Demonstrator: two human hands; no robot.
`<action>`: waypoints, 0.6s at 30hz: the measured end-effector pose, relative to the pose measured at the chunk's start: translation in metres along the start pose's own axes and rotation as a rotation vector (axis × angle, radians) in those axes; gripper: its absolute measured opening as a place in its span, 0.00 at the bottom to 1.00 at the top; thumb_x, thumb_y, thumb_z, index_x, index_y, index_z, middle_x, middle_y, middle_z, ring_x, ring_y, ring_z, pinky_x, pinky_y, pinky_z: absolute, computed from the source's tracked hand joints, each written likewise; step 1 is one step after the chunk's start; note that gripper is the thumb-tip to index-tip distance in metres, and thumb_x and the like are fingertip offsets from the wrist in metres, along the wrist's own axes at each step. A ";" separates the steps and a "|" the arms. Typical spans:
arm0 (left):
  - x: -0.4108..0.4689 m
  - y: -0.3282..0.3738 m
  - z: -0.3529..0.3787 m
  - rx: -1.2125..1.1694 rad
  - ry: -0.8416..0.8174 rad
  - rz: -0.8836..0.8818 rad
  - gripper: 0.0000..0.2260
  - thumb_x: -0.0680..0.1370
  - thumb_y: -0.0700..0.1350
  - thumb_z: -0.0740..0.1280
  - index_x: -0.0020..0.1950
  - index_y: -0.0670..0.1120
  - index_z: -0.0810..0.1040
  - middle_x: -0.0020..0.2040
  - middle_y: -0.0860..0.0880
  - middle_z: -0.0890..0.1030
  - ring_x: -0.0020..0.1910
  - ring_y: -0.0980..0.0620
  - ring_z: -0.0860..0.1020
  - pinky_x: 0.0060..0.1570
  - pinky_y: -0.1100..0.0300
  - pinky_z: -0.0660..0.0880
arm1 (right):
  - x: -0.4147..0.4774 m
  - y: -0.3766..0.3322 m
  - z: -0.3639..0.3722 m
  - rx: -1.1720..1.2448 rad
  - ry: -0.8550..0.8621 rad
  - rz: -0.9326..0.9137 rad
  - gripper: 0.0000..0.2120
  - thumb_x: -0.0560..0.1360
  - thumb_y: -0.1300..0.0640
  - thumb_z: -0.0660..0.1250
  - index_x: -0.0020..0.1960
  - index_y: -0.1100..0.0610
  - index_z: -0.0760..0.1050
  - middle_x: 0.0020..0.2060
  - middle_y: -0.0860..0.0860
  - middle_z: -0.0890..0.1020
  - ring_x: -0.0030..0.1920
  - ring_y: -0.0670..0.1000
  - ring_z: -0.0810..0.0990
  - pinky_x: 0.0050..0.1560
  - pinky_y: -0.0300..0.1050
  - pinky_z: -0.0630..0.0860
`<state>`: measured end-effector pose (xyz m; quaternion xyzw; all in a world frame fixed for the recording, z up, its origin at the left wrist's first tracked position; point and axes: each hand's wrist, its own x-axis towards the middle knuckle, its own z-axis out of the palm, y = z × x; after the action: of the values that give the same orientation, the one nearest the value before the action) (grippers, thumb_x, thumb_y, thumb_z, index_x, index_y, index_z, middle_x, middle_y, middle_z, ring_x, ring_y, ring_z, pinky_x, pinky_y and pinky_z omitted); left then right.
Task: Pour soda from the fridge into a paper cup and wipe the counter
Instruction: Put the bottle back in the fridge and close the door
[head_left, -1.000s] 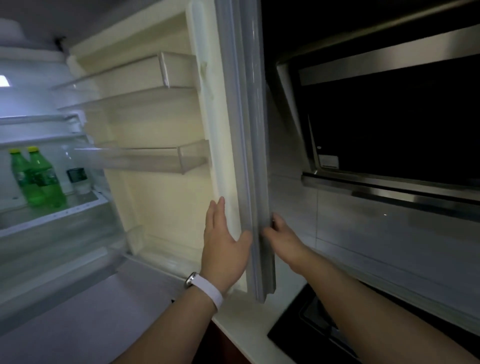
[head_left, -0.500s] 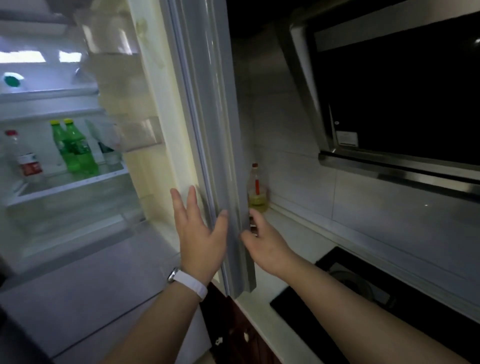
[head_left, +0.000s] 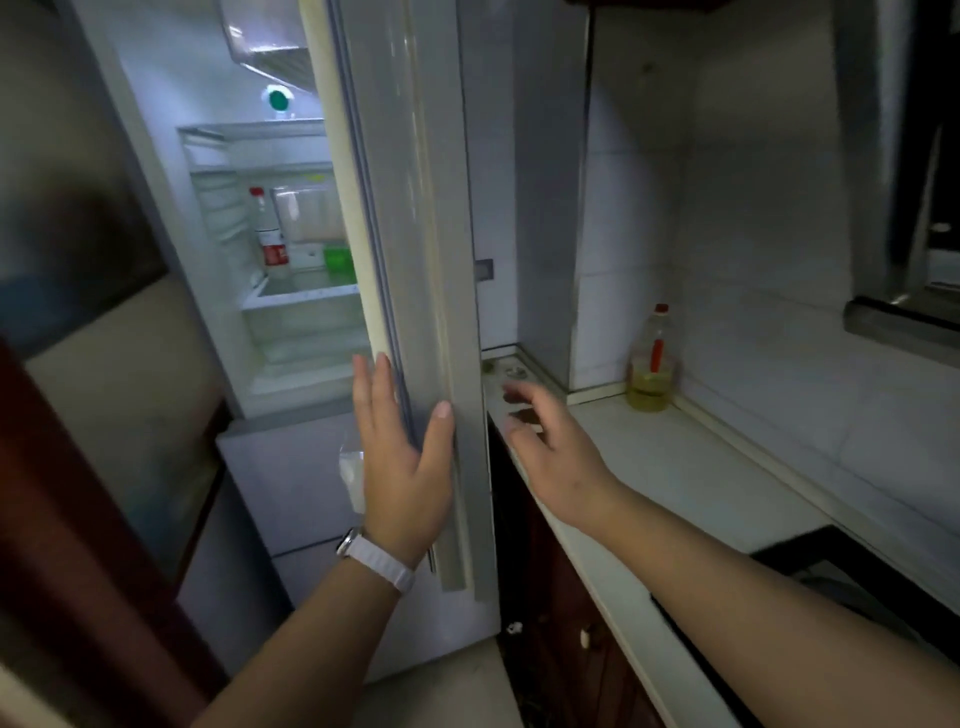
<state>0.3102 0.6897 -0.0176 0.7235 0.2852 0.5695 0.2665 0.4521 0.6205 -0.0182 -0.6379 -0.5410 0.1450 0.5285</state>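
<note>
Pale grey fridge door (head_left: 410, 208) takes the left hand (head_left: 405, 467) flat on its edge, fingers straight, right hand (head_left: 556, 452) hovering just beside it, spread and empty.

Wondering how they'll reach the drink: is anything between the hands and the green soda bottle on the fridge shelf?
Yes. The pale fridge door stands edge-on before the shelf and hides most of the green soda bottle. The left hand lies flat on that door; the right hand hangs open beside it.
</note>
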 end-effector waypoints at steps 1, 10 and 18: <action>0.001 -0.006 -0.007 -0.042 0.002 -0.002 0.35 0.79 0.56 0.61 0.80 0.49 0.48 0.81 0.49 0.48 0.77 0.67 0.46 0.76 0.67 0.46 | 0.007 -0.002 0.010 -0.021 -0.015 -0.019 0.21 0.81 0.52 0.61 0.73 0.47 0.65 0.67 0.43 0.70 0.63 0.39 0.70 0.64 0.37 0.68; 0.027 -0.078 -0.082 -0.050 0.056 -0.022 0.38 0.77 0.56 0.62 0.81 0.44 0.49 0.81 0.47 0.54 0.79 0.50 0.55 0.75 0.39 0.58 | 0.061 -0.016 0.109 -0.144 -0.178 -0.171 0.34 0.79 0.43 0.63 0.79 0.44 0.50 0.79 0.41 0.49 0.77 0.38 0.48 0.76 0.41 0.51; 0.065 -0.125 -0.141 0.033 0.144 0.047 0.28 0.78 0.56 0.59 0.74 0.73 0.50 0.79 0.58 0.54 0.79 0.57 0.54 0.76 0.48 0.57 | 0.111 -0.020 0.187 -0.361 -0.246 -0.288 0.38 0.78 0.39 0.61 0.79 0.41 0.42 0.75 0.33 0.38 0.77 0.40 0.41 0.77 0.46 0.52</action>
<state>0.1713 0.8318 -0.0333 0.6914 0.2959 0.6212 0.2201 0.3417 0.8080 -0.0332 -0.6160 -0.7034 0.0459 0.3515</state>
